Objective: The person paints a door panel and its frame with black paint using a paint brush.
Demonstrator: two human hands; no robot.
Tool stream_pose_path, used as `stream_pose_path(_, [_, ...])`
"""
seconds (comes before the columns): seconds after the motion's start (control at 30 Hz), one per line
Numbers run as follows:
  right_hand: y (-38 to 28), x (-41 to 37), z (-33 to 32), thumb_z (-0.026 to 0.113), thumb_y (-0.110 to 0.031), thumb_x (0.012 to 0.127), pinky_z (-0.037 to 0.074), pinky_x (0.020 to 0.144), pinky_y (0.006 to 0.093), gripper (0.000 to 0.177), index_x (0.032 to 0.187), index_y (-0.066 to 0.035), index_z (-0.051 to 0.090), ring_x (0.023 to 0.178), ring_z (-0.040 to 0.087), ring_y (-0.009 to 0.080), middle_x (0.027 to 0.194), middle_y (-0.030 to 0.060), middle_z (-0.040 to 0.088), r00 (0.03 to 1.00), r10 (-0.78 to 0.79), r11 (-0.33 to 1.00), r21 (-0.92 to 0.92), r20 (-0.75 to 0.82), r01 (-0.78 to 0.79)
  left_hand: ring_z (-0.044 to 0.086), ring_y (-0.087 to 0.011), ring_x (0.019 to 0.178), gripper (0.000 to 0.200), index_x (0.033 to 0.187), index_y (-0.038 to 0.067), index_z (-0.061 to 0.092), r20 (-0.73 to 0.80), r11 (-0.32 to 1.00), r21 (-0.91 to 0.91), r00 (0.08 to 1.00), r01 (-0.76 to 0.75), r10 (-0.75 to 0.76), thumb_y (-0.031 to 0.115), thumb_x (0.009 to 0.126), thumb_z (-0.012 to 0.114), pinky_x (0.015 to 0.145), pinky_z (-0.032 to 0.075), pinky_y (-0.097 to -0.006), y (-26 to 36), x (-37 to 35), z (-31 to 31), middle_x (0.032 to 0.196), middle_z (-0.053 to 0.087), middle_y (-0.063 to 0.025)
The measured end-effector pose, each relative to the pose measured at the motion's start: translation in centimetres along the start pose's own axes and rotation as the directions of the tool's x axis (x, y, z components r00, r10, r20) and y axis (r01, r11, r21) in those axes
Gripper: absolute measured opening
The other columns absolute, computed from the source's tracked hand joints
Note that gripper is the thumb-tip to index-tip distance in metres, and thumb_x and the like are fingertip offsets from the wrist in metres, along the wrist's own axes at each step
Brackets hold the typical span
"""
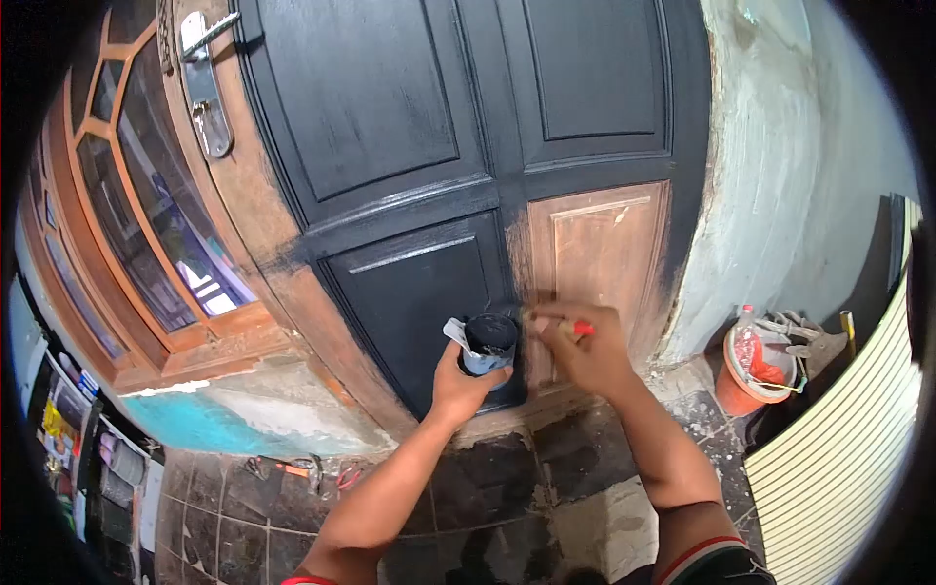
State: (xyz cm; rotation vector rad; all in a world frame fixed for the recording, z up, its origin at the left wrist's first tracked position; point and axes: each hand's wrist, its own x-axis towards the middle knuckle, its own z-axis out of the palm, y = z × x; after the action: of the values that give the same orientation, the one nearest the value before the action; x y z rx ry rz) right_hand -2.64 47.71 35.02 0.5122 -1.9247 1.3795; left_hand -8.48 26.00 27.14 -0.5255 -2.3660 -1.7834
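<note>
My left hand is wrapped round a paint cup with a pale, torn label and a dark inside, holding it upright in front of the door. My right hand grips a paintbrush; its red handle end shows, while the bristle end is blurred near the cup's right side. Behind both hands stands a panelled door, mostly coated black. Its lower right panel is bare brown wood, with rough black strokes along the left edge.
A metal door handle sits at upper left beside a wood-framed window. Tools lie on the tiled floor. At right are an orange bucket with a bottle and rags, and a ribbed cream panel.
</note>
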Motion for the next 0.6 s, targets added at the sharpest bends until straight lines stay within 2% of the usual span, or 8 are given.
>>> stream_pose_path(0.1, [-1.3,2.1,-0.7,0.077,-0.018,0.101,0.059,0.072,0.0342,0.023,0.116,-0.001,0.081,0.080,0.076,0.0161,0.089,0.0123,0.080,0.986,0.124,0.984,-0.117,-0.112,-0.137,0.066,-0.0222,0.121,0.067,0.138,0.003,0.063,0.016,0.999,-0.014,0.999,0.040,-0.039,0.014,0.081,0.096,0.109,0.050,-0.0378,0.1,-0.3,-0.8,0.130,0.072,-0.0085])
stream_pose_path(0.13, [-1.8,2.9,-0.6,0.078,-0.016,0.099,0.060,0.077,0.0361,0.022,0.116,-0.002,0.081,0.086,0.079,0.0229,0.097,0.0165,0.081,0.975,0.171,0.962,-0.191,-0.145,-0.197,0.067,-0.0228,0.121,0.067,0.138,0.003,0.064,0.019,0.999,0.014,0.998,0.053,-0.053,0.014,0.080,0.096,0.109,0.050,-0.0383,0.3,-0.6,-1.1,0.131,0.072,-0.0084])
stream_pose_path(0.17, [-1.2,3.6,-0.4,0.078,-0.015,0.099,0.060,0.077,0.0371,0.022,0.116,-0.002,0.081,0.086,0.079,0.0262,0.098,0.0181,0.081,0.983,0.016,0.970,-0.236,-0.183,-0.059,0.067,-0.0234,0.121,0.068,0.139,0.003,0.064,0.021,0.997,0.046,0.998,0.065,-0.066,0.014,0.080,0.097,0.110,0.050,-0.0387,0.3,-0.8,-1.5,0.131,0.072,-0.0083])
stream_pose_path(0.23, [1.7,4.3,0.7,0.079,-0.013,0.097,0.060,0.078,0.0390,0.022,0.116,-0.002,0.080,0.085,0.079,0.0328,0.101,0.0211,0.080,0.927,-0.290,0.922,-0.329,-0.237,0.205,0.070,-0.0294,0.125,0.070,0.138,0.004,0.064,0.025,0.997,0.047,0.998,0.054,-0.056,0.024,0.079,0.097,0.109,0.052,-0.0411,-0.1,-1.2,-2.4,0.132,0.073,-0.0144])
stream_pose_path(0.33, [5.3,2.0,2.4,0.078,-0.009,0.094,0.061,0.079,0.0437,0.022,0.115,-0.001,0.079,0.085,0.076,0.0410,0.099,0.0235,0.078,0.926,-0.343,0.867,-0.434,-0.160,0.246,0.070,-0.0290,0.124,0.073,0.139,0.004,0.064,0.014,0.996,0.045,0.997,0.078,-0.079,0.024,0.077,0.097,0.109,0.051,-0.0406,-1.4,-1.6,-3.4,0.132,0.073,-0.0145])
stream_pose_path(0.43, [10.0,-2.8,3.0,0.076,-0.011,0.093,0.060,0.081,0.0490,0.020,0.111,-0.001,0.078,0.086,0.075,0.0422,0.098,0.0229,0.077,0.946,-0.325,0.860,-0.414,0.007,0.299,0.066,-0.0228,0.121,0.068,0.137,0.003,0.064,-0.017,0.995,0.076,0.998,0.060,-0.059,0.014,0.079,0.097,0.109,0.050,-0.0378,-0.6,-2.1,-4.5,0.130,0.072,-0.0092])
stream_pose_path(0.53, [11.5,-6.3,2.1,0.077,-0.017,0.092,0.059,0.083,0.0523,0.020,0.103,-0.001,0.077,0.088,0.073,0.0439,0.094,0.0245,0.076,0.964,0.026,0.860,-0.498,0.266,0.114,0.067,-0.0216,0.118,0.067,0.136,0.000,0.064,-0.015,1.000,0.021,1.000,0.010,-0.009,0.011,0.079,0.095,0.108,0.051,-0.0364,-1.7,-1.7,-5.2,0.128,0.073,-0.0093])
stream_pose_path(0.6, [12.2,-5.5,1.4,0.077,-0.020,0.091,0.059,0.082,0.0534,0.021,0.099,0.000,0.077,0.087,0.073,0.0444,0.090,0.0249,0.075,0.937,0.059,0.844,-0.518,0.346,0.138,0.068,-0.0210,0.118,0.065,0.137,0.001,0.064,-0.030,0.998,0.050,0.999,0.033,-0.032,0.011,0.080,0.094,0.108,0.050,-0.0354,-0.5,-1.9,-5.5,0.128,0.073,-0.0093])
